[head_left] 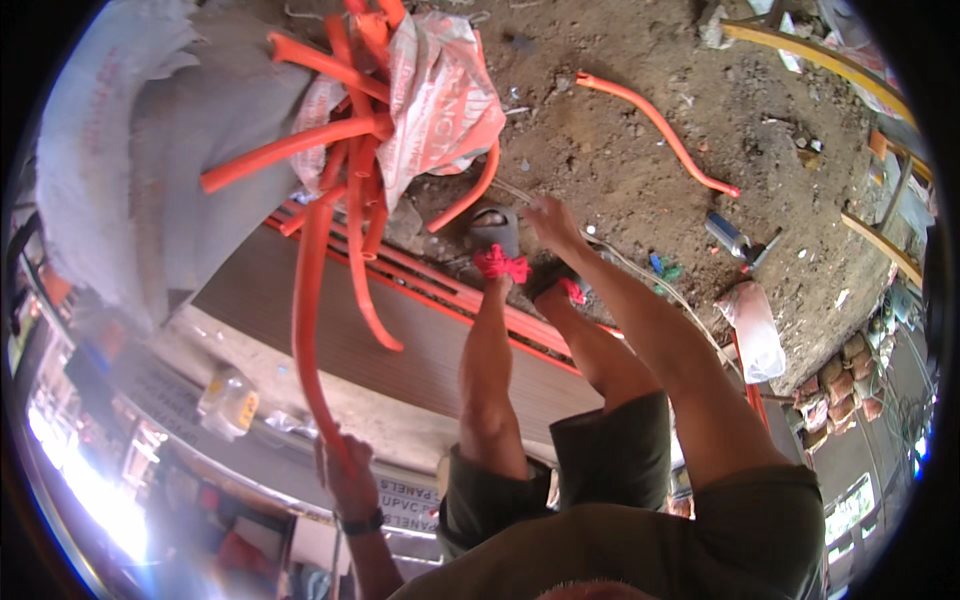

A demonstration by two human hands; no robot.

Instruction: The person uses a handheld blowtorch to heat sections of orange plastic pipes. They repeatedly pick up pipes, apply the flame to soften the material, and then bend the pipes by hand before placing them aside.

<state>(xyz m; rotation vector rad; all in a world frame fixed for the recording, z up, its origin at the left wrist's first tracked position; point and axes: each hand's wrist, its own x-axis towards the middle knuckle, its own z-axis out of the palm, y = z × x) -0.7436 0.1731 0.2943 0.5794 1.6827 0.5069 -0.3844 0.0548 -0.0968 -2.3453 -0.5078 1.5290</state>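
My left hand [350,478], with a dark band on its wrist, is closed round the near end of a long, curved orange plastic pipe [308,300]. The pipe's far end reaches up to a bunch of similar orange pipes [368,185] sticking out of a white and orange woven sack [448,105]. Stretched forward, my right hand [552,224] is over the dirt, beside my foot in a grey sandal [496,234]. A thin pale cable [650,272] runs behind this hand; its fingers are too blurred to tell whether they hold anything.
Straight orange pipes [440,290] lie along a brown panel [270,285]. A loose bent pipe [660,125], a dark bottle [727,235] and a white bag [752,332] rest on the dirt. At left are a large grey-white sheet [200,150] and a clear plastic jug [228,402].
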